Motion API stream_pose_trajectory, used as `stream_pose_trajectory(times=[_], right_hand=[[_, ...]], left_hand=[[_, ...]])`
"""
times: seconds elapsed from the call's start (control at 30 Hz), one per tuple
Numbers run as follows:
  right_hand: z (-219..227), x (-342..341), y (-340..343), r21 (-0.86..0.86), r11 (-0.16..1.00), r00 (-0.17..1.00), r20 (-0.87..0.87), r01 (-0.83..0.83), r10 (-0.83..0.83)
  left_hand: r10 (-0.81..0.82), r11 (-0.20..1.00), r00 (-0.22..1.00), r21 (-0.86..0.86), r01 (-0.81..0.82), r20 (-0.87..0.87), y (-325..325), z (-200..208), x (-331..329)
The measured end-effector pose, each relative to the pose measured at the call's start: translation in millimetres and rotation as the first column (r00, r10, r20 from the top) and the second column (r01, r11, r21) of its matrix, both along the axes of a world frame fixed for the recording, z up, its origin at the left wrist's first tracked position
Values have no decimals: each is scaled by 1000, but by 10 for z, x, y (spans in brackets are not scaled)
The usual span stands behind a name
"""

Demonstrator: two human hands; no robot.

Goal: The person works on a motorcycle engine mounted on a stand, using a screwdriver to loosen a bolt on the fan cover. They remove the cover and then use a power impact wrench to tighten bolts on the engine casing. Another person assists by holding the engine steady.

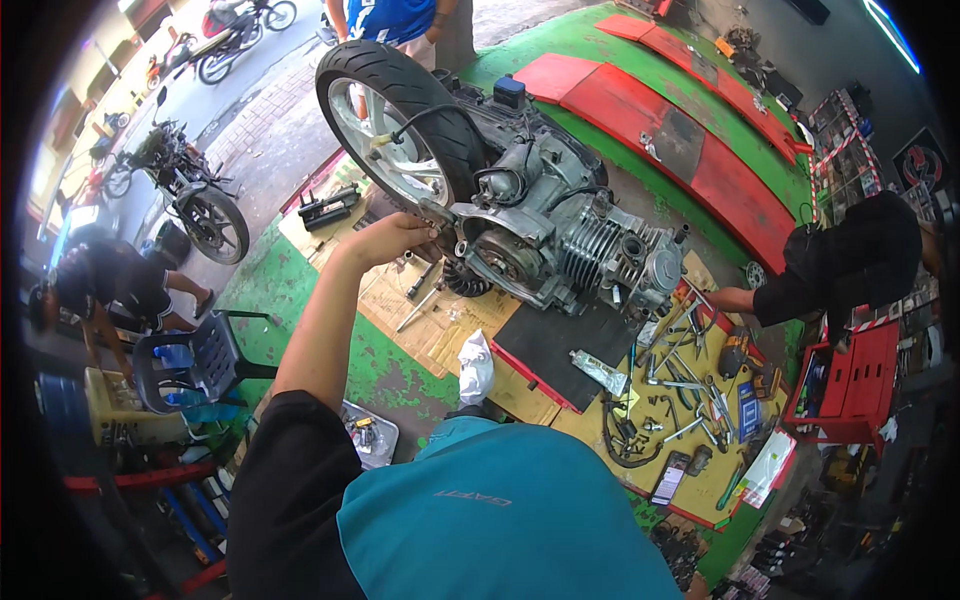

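Note:
My left hand (400,238) reaches in from the lower left, its fingers closed on a metal bracket (436,212) at the near left side of a scooter engine (520,235). The engine lies on the low work table with its round inner part exposed and its finned cylinder (600,245) pointing right. A rear wheel with a black tyre (400,110) is still attached behind my hand. Just below the hand are a black finned fan (465,280) and a screwdriver (420,307) on cardboard. My right hand does not show.
A co-worker's hand (732,300) reaches over spread wrenches (690,385) from the right. A black mat (565,350), a tube (598,372) and a phone (670,478) lie on the table. Red ramps (640,110) stand behind; a dark chair (205,360) is at left.

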State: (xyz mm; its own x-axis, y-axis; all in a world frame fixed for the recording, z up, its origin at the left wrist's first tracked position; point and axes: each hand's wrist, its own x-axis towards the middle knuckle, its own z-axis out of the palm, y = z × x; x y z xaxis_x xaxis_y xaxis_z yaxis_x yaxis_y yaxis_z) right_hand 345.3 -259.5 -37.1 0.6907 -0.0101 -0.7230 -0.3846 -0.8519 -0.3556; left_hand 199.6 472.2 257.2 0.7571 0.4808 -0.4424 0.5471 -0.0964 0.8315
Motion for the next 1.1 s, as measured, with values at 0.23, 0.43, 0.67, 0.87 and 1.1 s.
stream_pose_trajectory(times=[0.23, 0.43, 0.67, 0.87, 1.1], right_hand=[[-23, -232, -75, 31, 998, 999, -1, 47, -47], [-96, -442, -157, 54, 997, 998, 10, 62, -63], [-273, -720, -370, 72, 997, 997, 60, 41, -46], [-367, -848, -505, 27, 1000, 991, 134, 4, -8], [313, -711, -132, 173, 977, 992, 11, 124, -128]], left_hand=[[1, 889, 996, 457, 38, -85, -1, 23, 92], [54, 919, 996, 393, -23, -70, -98, 43, 80], [101, 811, 983, 585, 8, -153, -227, 120, 204], [187, 982, 963, -67, -177, 192, -106, -219, 93], [72, 800, 986, 582, -146, 149, -179, -356, 2]])
